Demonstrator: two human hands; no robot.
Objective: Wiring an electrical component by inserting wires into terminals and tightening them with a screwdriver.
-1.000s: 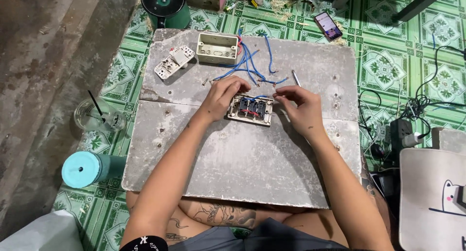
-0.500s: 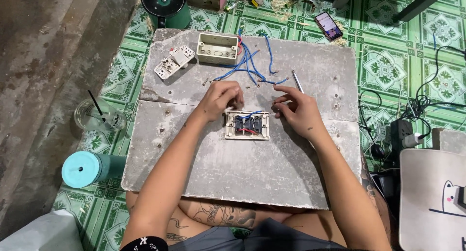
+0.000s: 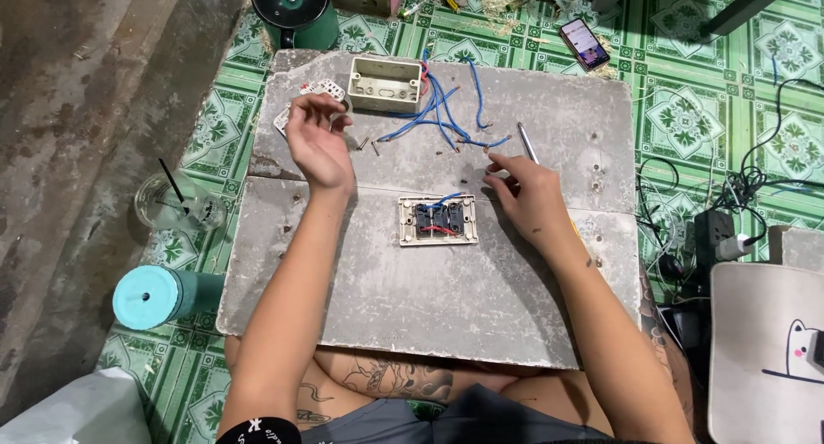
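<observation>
A grey slab (image 3: pixel 446 281) lies over a green patterned floor (image 3: pixel 687 109) and serves as the work surface, and near its middle rests a cream switch plate (image 3: pixel 438 220), back side up, showing dark module bodies with a short red wire and a short blue wire. The right hand (image 3: pixel 530 197) lies just right of that plate, palm down, fingers loosely bent and narrow with the fingertips (image 3: pixel 491 176) on the slab close to the plate's upper right corner but not touching it; it holds nothing that can be seen. A slim screwdriver (image 3: pixel 527 142) lies on the slab just beyond this hand. The left hand (image 3: pixel 316 142) is raised well to the upper left of the plate, palm turned up and fingers curled partly open, empty, hovering beside a white switch insert (image 3: pixel 319 90) at the slab's far left corner. A cream rectangular wall box (image 3: pixel 386 84) sits at the far edge, open side up, with blue wires (image 3: pixel 446 118) and a red one spilling from it across the slab. A few small screws (image 3: pixel 369 142) lie between the left hand and the wires. Off the slab stand a clear plastic cup (image 3: pixel 176 205) with a black straw, a teal bottle (image 3: pixel 159 294), a dark green round canister (image 3: pixel 292 6), and a phone (image 3: pixel 584 43) with a lit screen
</observation>
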